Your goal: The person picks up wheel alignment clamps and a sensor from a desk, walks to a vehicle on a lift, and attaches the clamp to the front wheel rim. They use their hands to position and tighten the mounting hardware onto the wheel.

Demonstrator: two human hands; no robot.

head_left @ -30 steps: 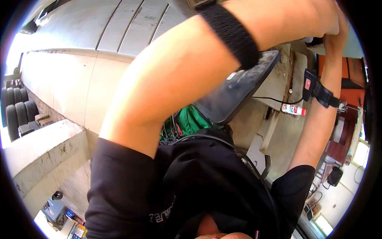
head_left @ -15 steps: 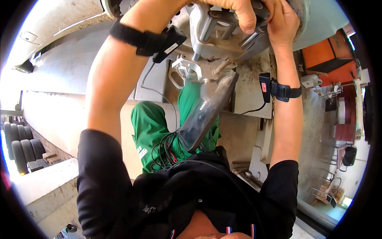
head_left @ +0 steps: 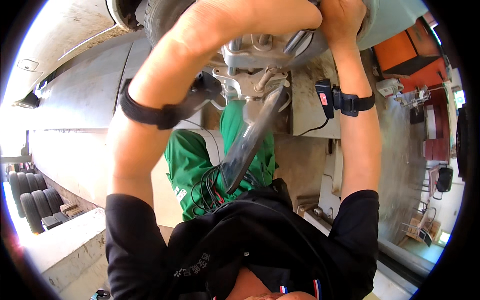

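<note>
My left hand [head_left: 295,16] reaches across the metal clamp assembly [head_left: 250,82] at the top of the view, its fingers hidden. Beside it, my right hand [head_left: 343,20] has its fingers curled closed; what lies inside them is hidden. The two hands meet or nearly meet. Below them are the clamp's shiny rods [head_left: 299,42] and pale brackets. From the clamp a long flat dark device [head_left: 250,142] with a glossy face hangs at a slant over my green trousers. Both wrists wear black straps with small boxes.
A tyre [head_left: 162,20] shows behind my left forearm, near a dirty pale car body panel [head_left: 65,30]. Several stacked tyres [head_left: 37,205] stand at the far left. Black cables [head_left: 202,192] lie coiled on my lap. An orange cabinet [head_left: 397,50] and chairs are at the right.
My left hand has swung over beside the right hand, and its thumb and fingers have gone out of sight. The whole scene has shifted slightly up and left in the view.
</note>
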